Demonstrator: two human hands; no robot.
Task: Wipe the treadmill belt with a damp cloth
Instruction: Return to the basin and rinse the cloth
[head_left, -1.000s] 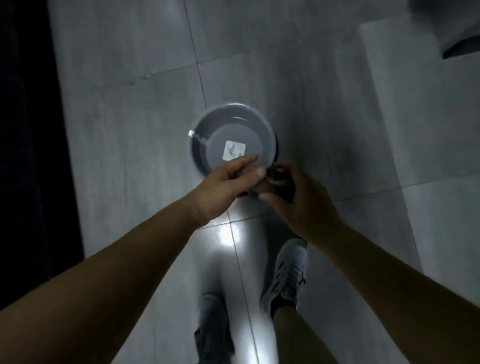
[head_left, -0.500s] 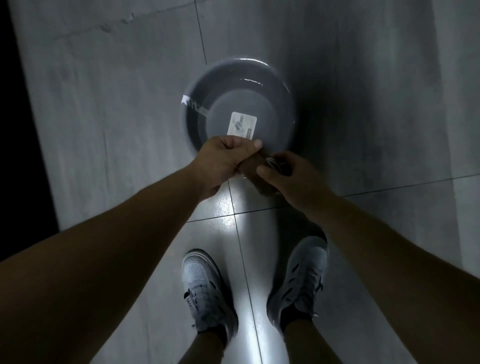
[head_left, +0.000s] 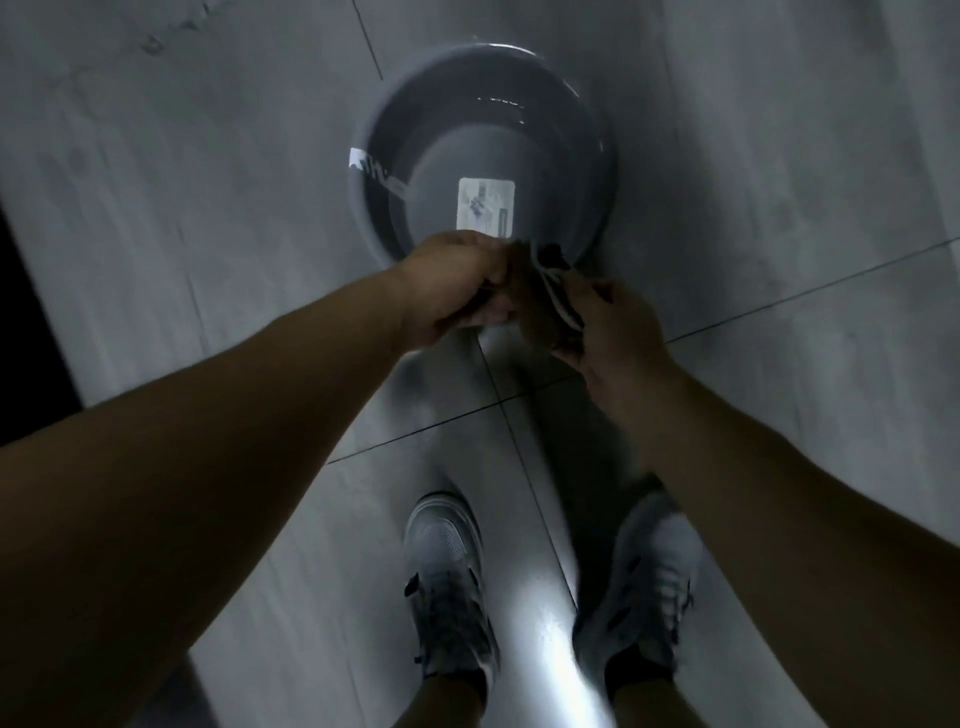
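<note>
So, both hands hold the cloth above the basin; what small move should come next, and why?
Probably twist the cloth to wring it. The left hand and right hand both grip it, bunched, over the near rim of the water-filled basin, so drips would likely fall inside.

Dim and grey overall, low contrast. Hard glare streak on floor (head_left: 545, 675) below the grip, between shoes (head_left: 447, 571). Small glints in basin (head_left: 587, 171) beyond the grip. Forearms (head_left: 208, 467) underexposed. Cloth (head_left: 558, 299) in the grip smeared by motion blur. Wide-angle bending at edges.
</note>
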